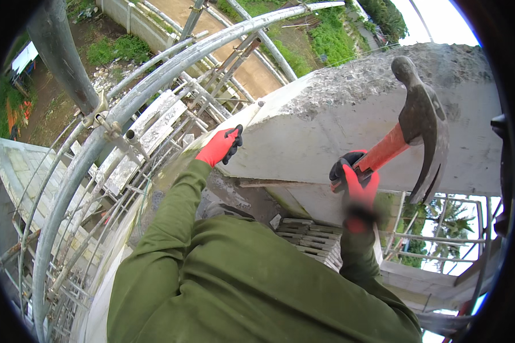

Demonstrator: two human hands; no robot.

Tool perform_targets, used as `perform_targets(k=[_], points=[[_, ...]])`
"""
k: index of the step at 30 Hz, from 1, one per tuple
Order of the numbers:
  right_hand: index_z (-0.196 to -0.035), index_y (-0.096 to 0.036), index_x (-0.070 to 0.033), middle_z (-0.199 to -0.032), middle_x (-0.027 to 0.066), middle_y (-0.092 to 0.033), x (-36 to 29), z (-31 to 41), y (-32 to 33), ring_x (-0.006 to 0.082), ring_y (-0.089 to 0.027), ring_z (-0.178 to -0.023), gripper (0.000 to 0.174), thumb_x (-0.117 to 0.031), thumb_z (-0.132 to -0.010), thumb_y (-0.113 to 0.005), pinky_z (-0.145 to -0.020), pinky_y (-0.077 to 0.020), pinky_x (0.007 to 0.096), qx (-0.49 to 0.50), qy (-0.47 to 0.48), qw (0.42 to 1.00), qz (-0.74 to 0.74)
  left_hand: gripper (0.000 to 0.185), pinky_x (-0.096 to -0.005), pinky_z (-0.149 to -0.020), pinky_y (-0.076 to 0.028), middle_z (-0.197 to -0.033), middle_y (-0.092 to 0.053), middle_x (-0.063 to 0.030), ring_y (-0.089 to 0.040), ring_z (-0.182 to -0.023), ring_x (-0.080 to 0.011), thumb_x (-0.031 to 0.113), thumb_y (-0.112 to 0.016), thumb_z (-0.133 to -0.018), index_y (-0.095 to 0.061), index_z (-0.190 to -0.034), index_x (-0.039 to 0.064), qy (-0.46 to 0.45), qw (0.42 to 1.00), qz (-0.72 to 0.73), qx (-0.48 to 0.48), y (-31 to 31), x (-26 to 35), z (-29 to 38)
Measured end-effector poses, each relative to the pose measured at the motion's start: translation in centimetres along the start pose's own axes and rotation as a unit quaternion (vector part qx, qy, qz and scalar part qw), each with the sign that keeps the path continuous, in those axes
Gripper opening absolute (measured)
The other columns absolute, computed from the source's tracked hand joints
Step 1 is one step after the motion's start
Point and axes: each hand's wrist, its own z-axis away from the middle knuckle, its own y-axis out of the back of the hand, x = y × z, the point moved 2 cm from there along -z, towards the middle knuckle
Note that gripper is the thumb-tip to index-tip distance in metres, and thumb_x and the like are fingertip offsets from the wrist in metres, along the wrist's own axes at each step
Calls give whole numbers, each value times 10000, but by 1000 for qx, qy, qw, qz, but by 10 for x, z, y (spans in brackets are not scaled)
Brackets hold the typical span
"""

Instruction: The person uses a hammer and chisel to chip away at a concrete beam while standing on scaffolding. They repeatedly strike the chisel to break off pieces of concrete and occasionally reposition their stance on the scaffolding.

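Note:
My left hand [220,146], in a red glove with dark palm and fingers, is closed around a thin rod [254,113], apparently a metal chisel. The rod slants away from me to the edge of the concrete beam [347,133]; whether its far end touches the concrete cannot be told. My right hand [357,178], gloved the same way, grips a claw hammer [420,109] by its orange handle [384,145]. The hammer is raised in front of the beam's face, its striking face upward and its claw pointing down. Rough, chipped concrete [352,85] covers the beam's upper side.
Galvanised scaffold pipes [154,70] curve along the left, joined by a clamp [105,122]. Beyond them the ground lies far below, with a block wall [141,25]. Stacked concrete blocks [313,240] stand under the beam. More scaffolding [437,238] is at the right.

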Motion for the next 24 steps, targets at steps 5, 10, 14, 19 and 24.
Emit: perform_targets(k=[5,10,14,19,24], points=[[-927,-543,-25,-726,45,-549,69,49,-1,140,-534,-580,186,-142,-928,-687,-522,-420,280,30,-40,998,-43,446,-343,-784,-522,-931,-719,-125,-665,-844,-214,346,-663,-982,-602,-1275,15,-197,942,-240,126,-17,-3,26],[-1012,-621,-1,-725,-17,-563,134,102,-17,74,-477,-569,131,-121,-978,-662,-529,-395,254,32,-180,977,-107,444,-373,-821,-523,-958,-726,-161,-686,-870,-246,266,-715,-918,-609,-1299,65,-186,941,-273,71,-28,0,31],[-920,-619,-28,-665,-34,-534,156,131,-27,63,-449,-521,143,-143,-988,-670,-485,-364,263,63,-238,952,-183,419,-392,-787,-528,-934,-721,-168,-688,-835,-292,306,-741,-892,-639,-1235,87,-183,941,-279,49,-36,11,35],[-829,-554,-69,-622,-33,-485,163,145,-34,76,-441,-485,216,-154,-1001,-653,-460,-347,269,96,-263,939,-200,419,-429,-745,-529,-876,-706,-175,-689,-822,-355,410,-750,-872,-669,-1127,87,-200,893,-389,102,-45,30,29],[-800,-594,-54,-629,-37,-524,165,148,-33,60,-456,-510,224,-147,-975,-700,-482,-367,267,107,-241,946,-186,397,-465,-777,-523,-907,-722,-162,-684,-899,-381,455,-707,-887,-677,-1091,116,-183,889,-411,88,-45,38,13]])
